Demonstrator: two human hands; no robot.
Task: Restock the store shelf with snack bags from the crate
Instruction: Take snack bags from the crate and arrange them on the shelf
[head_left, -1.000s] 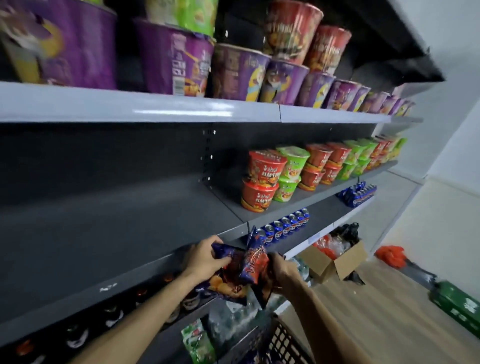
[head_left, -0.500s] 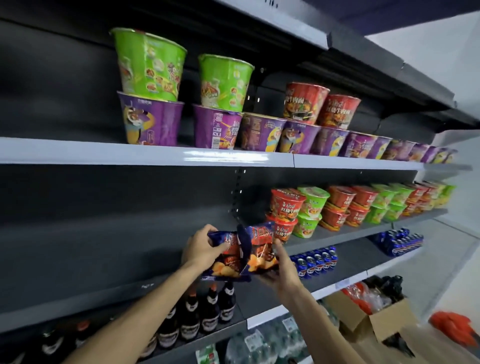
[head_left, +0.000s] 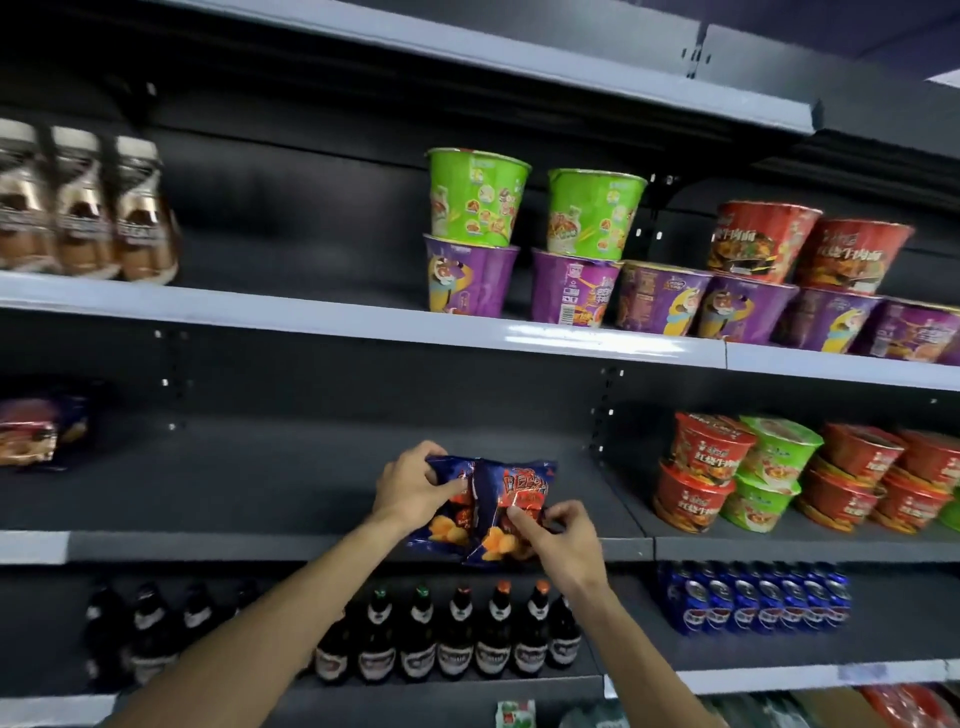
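Two dark blue snack bags with orange print stand side by side at the front edge of the dark middle shelf (head_left: 260, 493). My left hand (head_left: 410, 488) grips the left snack bag (head_left: 447, 530) at its top left corner. My right hand (head_left: 563, 540) pinches the right snack bag (head_left: 522, 483) low on its front. A similar blue snack bag (head_left: 41, 431) lies on the same shelf at the far left. The crate is out of view.
Red and green noodle bowls (head_left: 727, 473) fill the right part of this shelf. Purple and green noodle cups (head_left: 524, 260) and brown bottles (head_left: 88, 213) stand one shelf up. Dark bottles (head_left: 452, 639) and blue cans (head_left: 753, 597) line the shelf below.
Both hands have lifted the two bags from below the shelf edge up onto the middle shelf. The camera has tilted up and turned left, so the floor and box have left the view.
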